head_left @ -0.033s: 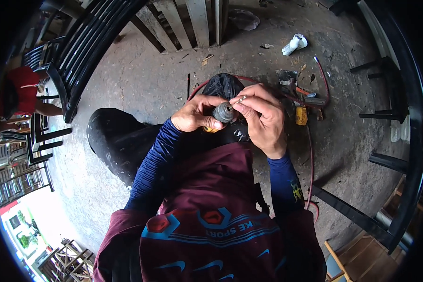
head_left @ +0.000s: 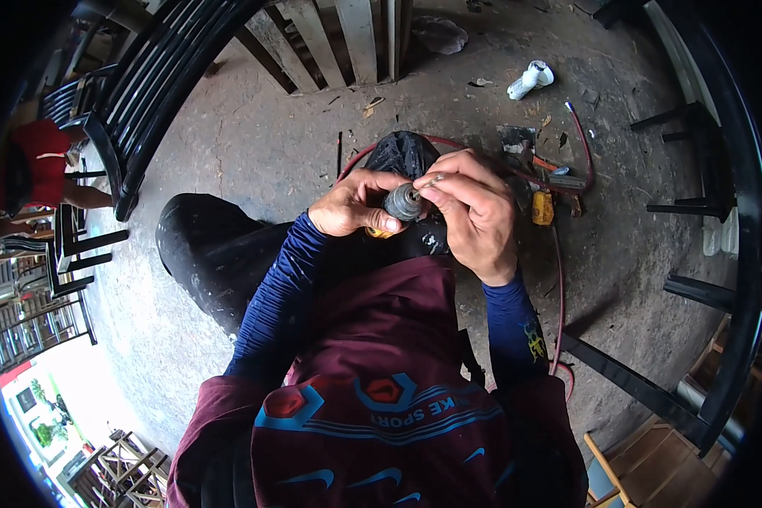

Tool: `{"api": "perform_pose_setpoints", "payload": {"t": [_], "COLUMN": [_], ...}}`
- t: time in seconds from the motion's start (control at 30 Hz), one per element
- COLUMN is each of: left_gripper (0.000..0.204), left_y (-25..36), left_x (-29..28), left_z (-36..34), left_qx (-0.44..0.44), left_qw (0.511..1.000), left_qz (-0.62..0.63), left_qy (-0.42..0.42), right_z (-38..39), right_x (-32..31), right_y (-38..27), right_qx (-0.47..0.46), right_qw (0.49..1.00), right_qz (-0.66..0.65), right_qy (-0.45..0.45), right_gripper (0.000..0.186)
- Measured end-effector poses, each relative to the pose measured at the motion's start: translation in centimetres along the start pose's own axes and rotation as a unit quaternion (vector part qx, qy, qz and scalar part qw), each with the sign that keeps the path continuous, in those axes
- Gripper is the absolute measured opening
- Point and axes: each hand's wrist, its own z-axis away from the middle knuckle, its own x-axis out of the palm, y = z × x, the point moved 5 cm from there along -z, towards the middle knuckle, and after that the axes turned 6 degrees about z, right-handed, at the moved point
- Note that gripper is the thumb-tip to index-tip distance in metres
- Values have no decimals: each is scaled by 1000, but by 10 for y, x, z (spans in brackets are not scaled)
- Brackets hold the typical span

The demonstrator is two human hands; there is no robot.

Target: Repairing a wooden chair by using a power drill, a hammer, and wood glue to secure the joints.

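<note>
My left hand (head_left: pixel 351 203) wraps round the dark, ribbed chuck of a power drill (head_left: pixel 402 203), with the chuck's mouth turned up toward me. A bit of the drill's yellow body shows under my left thumb; the rest is hidden by my hands and legs. Between the thumb and fingers of my right hand (head_left: pixel 474 207) is a thin, spiral drill bit (head_left: pixel 433 180), right at the mouth of the chuck. Whether its end sits inside the jaws I cannot make out.
A red hose (head_left: pixel 560 296) runs over the concrete floor past a yellow tool (head_left: pixel 543 208) and a hammer-like tool (head_left: pixel 577 180). Farther off lies a white bottle-shaped thing (head_left: pixel 531 80). Black furniture frames (head_left: pixel 643 377) stand right, a slatted black bench (head_left: pixel 157 93) left, where a person in red (head_left: pixel 46 157) is.
</note>
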Motion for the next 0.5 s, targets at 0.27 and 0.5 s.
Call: {"api": "perform_pose_setpoints", "payload": {"t": [0.27, 0.5], "left_gripper": [42, 46], "left_y": [-3, -7], "left_x": [-1, -4], "left_z": [-1, 0], "left_qx": [15, -2], "left_qw": [998, 1000], "left_qz": [-42, 2], "left_qy": [-39, -29], "right_z": [7, 0], "right_x": [-6, 4], "right_y": [7, 1], "right_qx": [116, 62], "right_qw": [972, 992], "right_qz": [-185, -88], "right_qy": [82, 60], "right_gripper": [11, 9]}}
